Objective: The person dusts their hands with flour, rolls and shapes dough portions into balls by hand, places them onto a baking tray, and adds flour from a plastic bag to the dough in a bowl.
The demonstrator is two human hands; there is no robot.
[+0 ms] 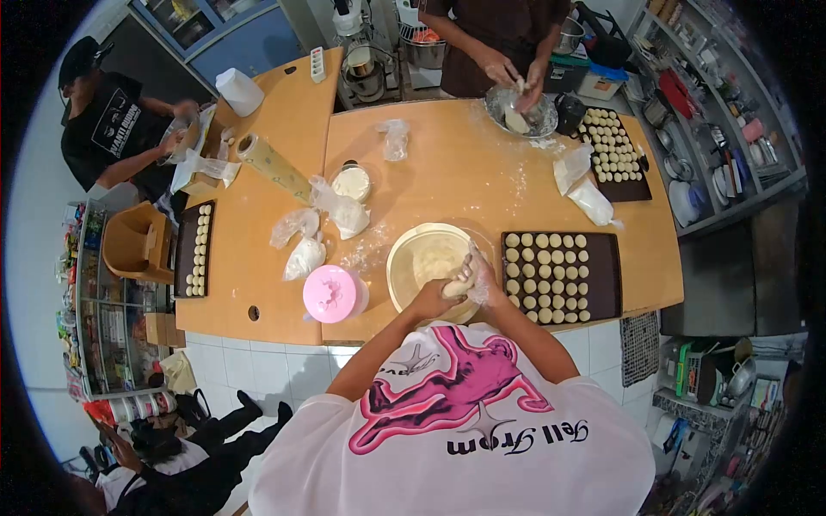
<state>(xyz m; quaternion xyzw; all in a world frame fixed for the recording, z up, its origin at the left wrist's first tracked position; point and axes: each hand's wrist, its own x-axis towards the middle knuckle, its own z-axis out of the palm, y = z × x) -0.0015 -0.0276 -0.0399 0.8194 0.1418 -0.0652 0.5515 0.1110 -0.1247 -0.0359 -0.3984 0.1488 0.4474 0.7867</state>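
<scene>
My left hand (433, 298) and my right hand (484, 277) meet over the near right side of a cream-coloured bowl (401, 280). A pale lump of dough (458, 287) is gripped between them, with fingers of both hands wrapped round it. Something thin and clear, like a plastic glove, seems to cover my right hand. Pale dough or flour mix lies in the bottom of the bowl. Just right of the bowl is a dark baking tray (605, 288) with rows of small round dough balls (544, 273). A pink-lidded container (334, 293) stands on the left.
Bags of white powder (305, 258), a tub of white powder (352, 183) and a plastic-wrap roll (274, 166) lie left of the bowl. Across the table a co-worker's hands (529, 86) handle dough over a glass bowl (496, 105). Another tray (640, 186) sits far right; another person stands at left.
</scene>
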